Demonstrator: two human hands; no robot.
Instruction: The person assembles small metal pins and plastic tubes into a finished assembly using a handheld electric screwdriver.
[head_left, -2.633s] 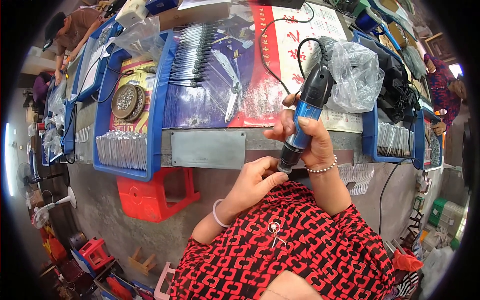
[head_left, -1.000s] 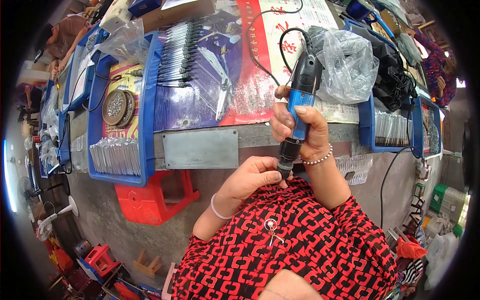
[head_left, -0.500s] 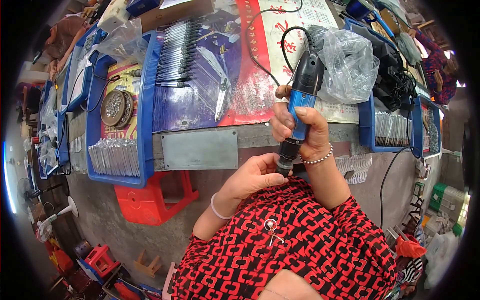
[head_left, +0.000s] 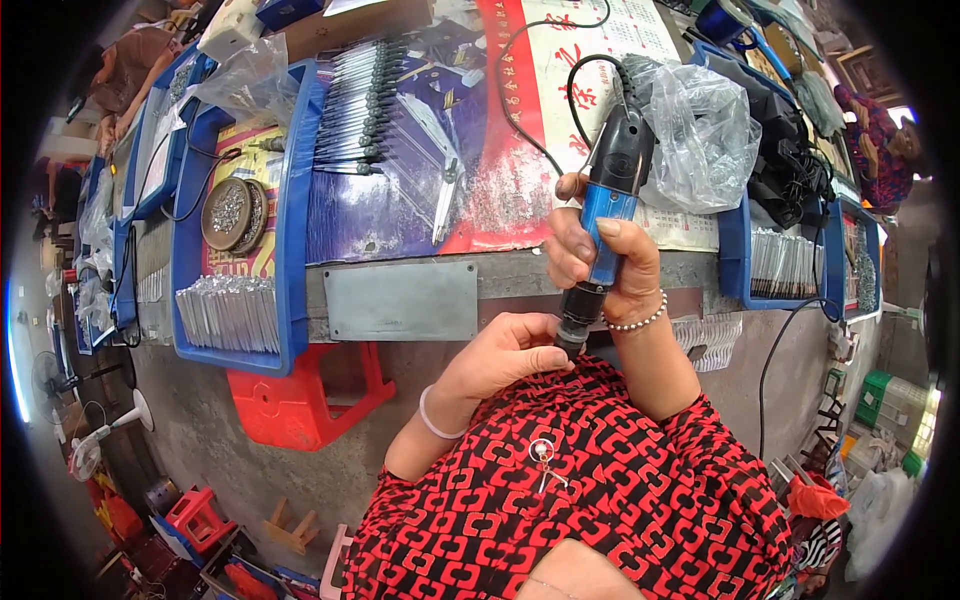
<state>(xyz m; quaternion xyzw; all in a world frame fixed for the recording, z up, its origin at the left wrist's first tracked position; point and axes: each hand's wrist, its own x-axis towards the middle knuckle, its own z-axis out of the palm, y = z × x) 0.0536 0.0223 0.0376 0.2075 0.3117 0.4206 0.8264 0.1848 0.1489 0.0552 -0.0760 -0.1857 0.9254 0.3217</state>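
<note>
My right hand [head_left: 612, 246] is wrapped round a blue and black corded electric screwdriver [head_left: 611, 205], which tilts with its dark nose down toward me. At the nose, the fingers of my left hand [head_left: 517, 347] are closed together. What they pinch, if anything, is hidden behind them and the tool. Beyond my hands on the bench lies a hinged metal tool with two long flat arms [head_left: 437, 160]. A row of slim metal pieces with dark ends [head_left: 354, 105] is laid out to its left.
A blue tray [head_left: 296, 220] on the left holds small round dishes [head_left: 228, 214] and a stack of thin silvery pieces [head_left: 229, 314]. On the right are a crumpled clear plastic bag [head_left: 703, 135] and another blue tray [head_left: 735, 255]. A red stool [head_left: 285, 405] stands under the bench.
The screwdriver and my right hand have shifted very slightly to the right. My left hand stays at the nose, its fingers still closed.
</note>
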